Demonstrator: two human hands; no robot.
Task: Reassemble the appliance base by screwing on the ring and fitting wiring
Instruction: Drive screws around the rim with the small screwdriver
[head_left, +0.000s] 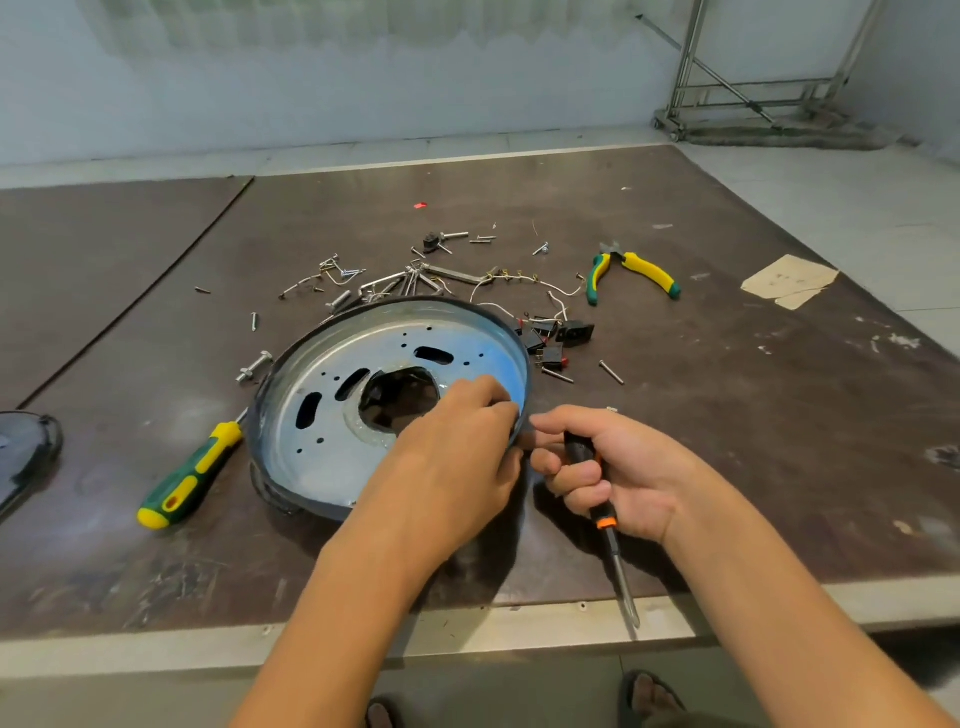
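The round metal appliance base (332, 410) lies tilted on the brown table (727, 415), its dark ring (395, 303) around the rim. My left hand (457, 447) reaches over the near right rim, its fingertips curled at the ring's edge. My right hand (618, 467) sits just right of the rim and grips a black and orange screwdriver (608, 525) with the blade pointing toward me; its thumb and forefinger touch the ring. White wiring (524, 283) with black switches (550, 338) lies behind the base.
A green and yellow screwdriver (187, 478) lies left of the base. Green and yellow pliers (634, 273) lie at the back right. Several loose screws and bolts (337, 275) are scattered behind the base. A dark part (26, 452) sits at the left edge. The table's front edge (467, 623) is close.
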